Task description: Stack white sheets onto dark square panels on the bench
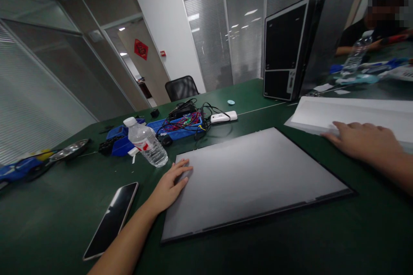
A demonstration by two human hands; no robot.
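Note:
A flat grey panel (pixel 248 176) with a thin black edge lies on the green table in front of me. My left hand (pixel 171 182) rests on its left edge, fingers stretched out. Off to the right, my right hand (pixel 368 139) lies on a stack of white sheets (pixel 342 109), its thumb apart from the other fingers. Neither hand grips anything. Just beyond my left hand stands a clear water bottle (pixel 146 144) with a white cap. Left of my forearm lies a phone (pixel 112 219) with a dark screen.
Blue bins (pixel 180 131) with tangled wires stand behind the bottle, beside a white power strip (pixel 223 117). A tall black case (pixel 287 49) rises at the back right. A metal dish (pixel 69 150) sits far left. Another person (pixel 355 36) is at the far right.

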